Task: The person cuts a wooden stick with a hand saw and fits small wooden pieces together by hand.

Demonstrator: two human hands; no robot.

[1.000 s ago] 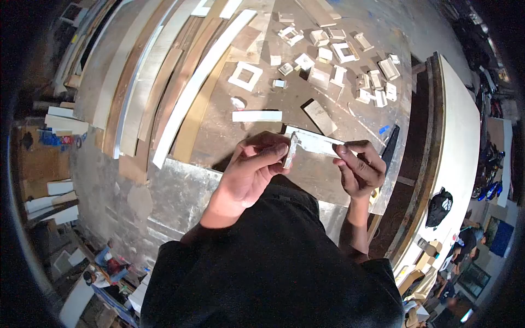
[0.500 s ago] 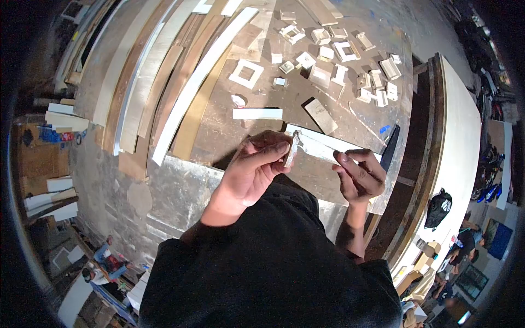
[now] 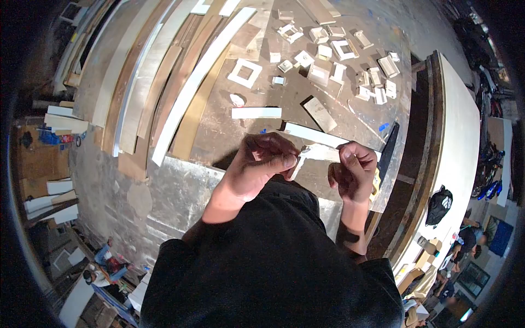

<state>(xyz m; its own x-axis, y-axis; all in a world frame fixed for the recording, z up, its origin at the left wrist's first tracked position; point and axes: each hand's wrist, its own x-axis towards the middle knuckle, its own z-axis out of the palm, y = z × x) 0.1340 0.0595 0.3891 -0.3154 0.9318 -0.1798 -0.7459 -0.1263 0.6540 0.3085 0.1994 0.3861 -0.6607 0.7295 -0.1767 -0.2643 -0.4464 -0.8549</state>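
Observation:
My left hand [image 3: 252,169] is closed, thumb and fingers pinching a small pale piece [image 3: 297,168] that looks like wood. From its upper end a thin, ragged whitish strip [image 3: 321,152] stretches across to my right hand [image 3: 354,170]. The right fingers are pinched together at the strip's far end. Whether the strip is tape or a peeled layer, I cannot tell. Both hands are above the workbench [image 3: 169,188], close to my body. Just beyond them lies a long white-faced strip of wood [image 3: 322,135].
Long boards [image 3: 202,87] lie on the bench at left. Several small wooden frames and blocks [image 3: 320,74] are scattered toward the back, near a square wooden frame [image 3: 244,73]. A dark, narrow tool [image 3: 389,147] lies at the right edge. A black backpack [image 3: 439,207] rests on the right-hand table.
My right hand has turned upward and shifted slightly left. The whitish strip now spans the hands more visibly. The left hand keeps its hold, and the small piece has tilted.

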